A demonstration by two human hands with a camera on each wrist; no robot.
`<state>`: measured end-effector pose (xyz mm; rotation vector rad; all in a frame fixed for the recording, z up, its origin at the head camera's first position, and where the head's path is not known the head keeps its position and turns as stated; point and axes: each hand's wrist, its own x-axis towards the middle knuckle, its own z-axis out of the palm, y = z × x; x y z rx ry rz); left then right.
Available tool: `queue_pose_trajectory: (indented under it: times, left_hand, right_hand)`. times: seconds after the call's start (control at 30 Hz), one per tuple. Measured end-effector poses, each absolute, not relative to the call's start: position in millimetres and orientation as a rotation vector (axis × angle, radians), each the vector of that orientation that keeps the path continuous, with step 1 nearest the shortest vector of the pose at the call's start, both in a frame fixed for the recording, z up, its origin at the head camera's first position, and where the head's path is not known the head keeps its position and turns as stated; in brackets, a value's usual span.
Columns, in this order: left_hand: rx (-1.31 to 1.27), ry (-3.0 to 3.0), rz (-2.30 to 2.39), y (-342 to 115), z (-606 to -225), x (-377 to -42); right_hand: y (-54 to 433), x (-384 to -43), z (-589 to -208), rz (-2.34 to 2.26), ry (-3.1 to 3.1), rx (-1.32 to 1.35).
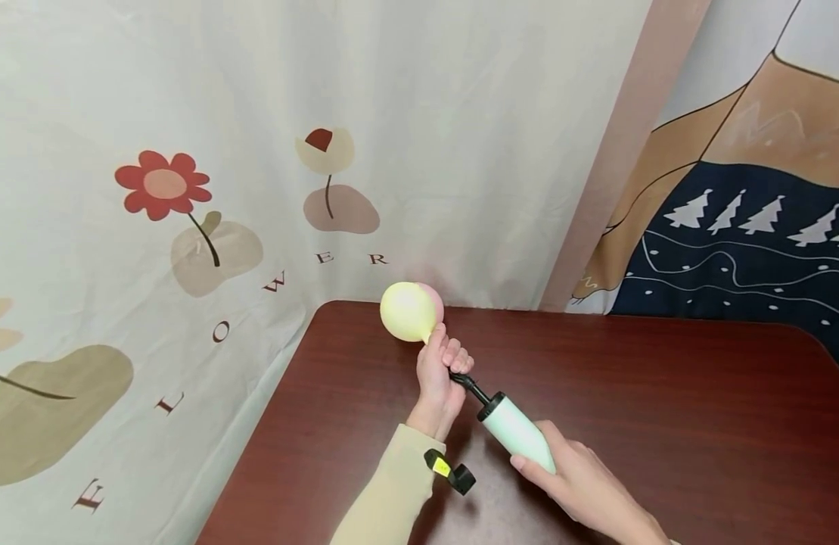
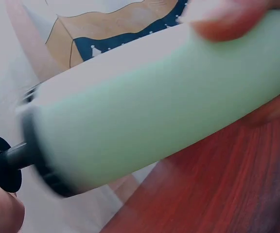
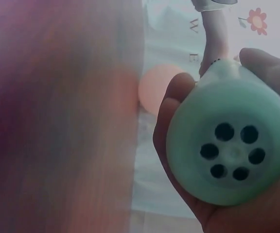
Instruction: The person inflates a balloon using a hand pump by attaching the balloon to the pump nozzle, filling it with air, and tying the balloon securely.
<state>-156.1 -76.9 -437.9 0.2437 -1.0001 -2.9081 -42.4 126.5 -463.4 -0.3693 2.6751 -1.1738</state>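
Observation:
In the head view my left hand [image 1: 442, 371] grips the neck of a round inflated yellow balloon [image 1: 405, 312] together with the black nozzle end of a hand pump. The neck is mostly hidden by the fingers. My right hand [image 1: 576, 473] wraps round the pump's pale green barrel [image 1: 517, 431], tilted below and right of the left hand. Part of a pink balloon [image 1: 433, 297] shows behind the yellow one. The right wrist view shows the pump's rounded end [image 3: 235, 153], with several holes. A black rod [image 2: 18, 155] stands out from the barrel's black cap in the left wrist view.
The dark red-brown table [image 1: 664, 393] lies under both hands. Behind it and to the left hangs a pale curtain [image 1: 473, 151] with printed flowers and letters. A sheet [image 1: 746, 250] printed with white trees covers the right back. A black-and-yellow strap [image 1: 446, 469] circles the left sleeve.

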Motion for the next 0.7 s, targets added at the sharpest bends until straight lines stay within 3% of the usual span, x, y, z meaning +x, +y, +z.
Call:
queue_pose_trajectory:
  times: [0.37,0.7]
  left_hand:
    - [0.247,-1.035,-2.924,-78,-445,-159]
    - [0.191,-0.849,-2.921,-121,-432,-174]
  right_hand:
    - [111,-47,-466,-1.304,2.723,-0.386]
    - [145,-34,-473,-1.122,2.542,-0.388]
